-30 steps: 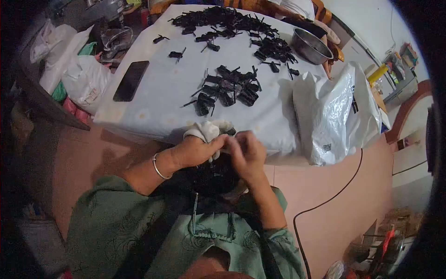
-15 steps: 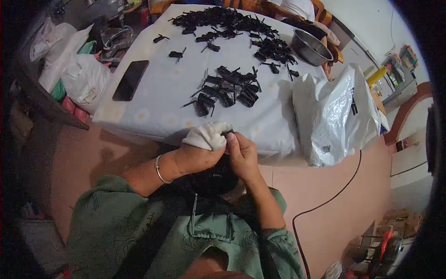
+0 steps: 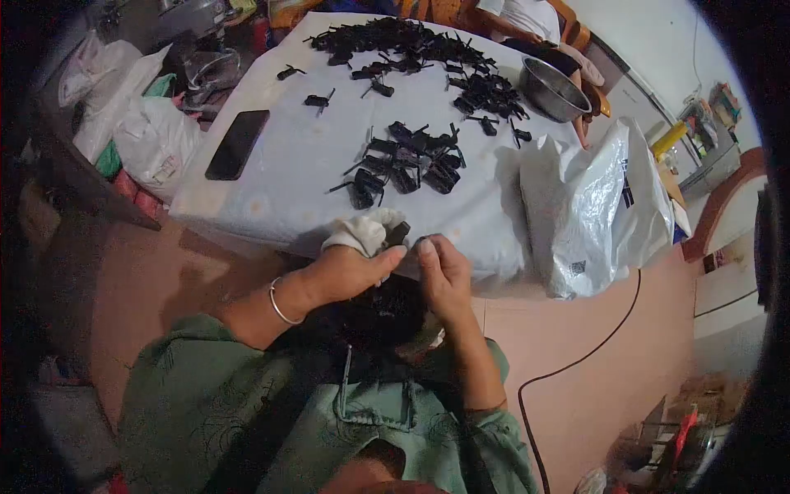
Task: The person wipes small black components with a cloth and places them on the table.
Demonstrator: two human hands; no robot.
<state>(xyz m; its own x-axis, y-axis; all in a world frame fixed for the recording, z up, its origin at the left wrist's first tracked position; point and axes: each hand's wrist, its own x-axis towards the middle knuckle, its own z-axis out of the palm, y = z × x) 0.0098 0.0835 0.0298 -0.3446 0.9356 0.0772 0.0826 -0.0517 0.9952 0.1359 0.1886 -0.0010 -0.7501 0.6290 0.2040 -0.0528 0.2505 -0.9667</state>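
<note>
My left hand [image 3: 350, 270], with a bracelet at the wrist, is closed at the table's near edge. White cloth [image 3: 359, 234] covers its fingers; whether it is a glove or a loose rag I cannot tell. A small black plastic-looking part [image 3: 398, 235] sticks up between the thumb and the cloth. Just to the right, apart from that part, my right hand [image 3: 447, 278] has thumb and forefinger pressed together. Anything in that pinch is too small to make out. Beyond both hands lies a small group of similar black parts [image 3: 405, 159] with thin projecting arms.
A large pile of black parts [image 3: 387, 37] covers the far end of the white-covered table [image 3: 288, 185]. A phone [image 3: 237, 145] lies left, a metal bowl [image 3: 553, 89] far right. A white plastic bag [image 3: 576, 214] stands at the right edge. Another person [image 3: 527, 20] sits behind.
My hands have moved apart, the right one slightly to the right. The black part in my left hand now shows more clearly above the thumb.
</note>
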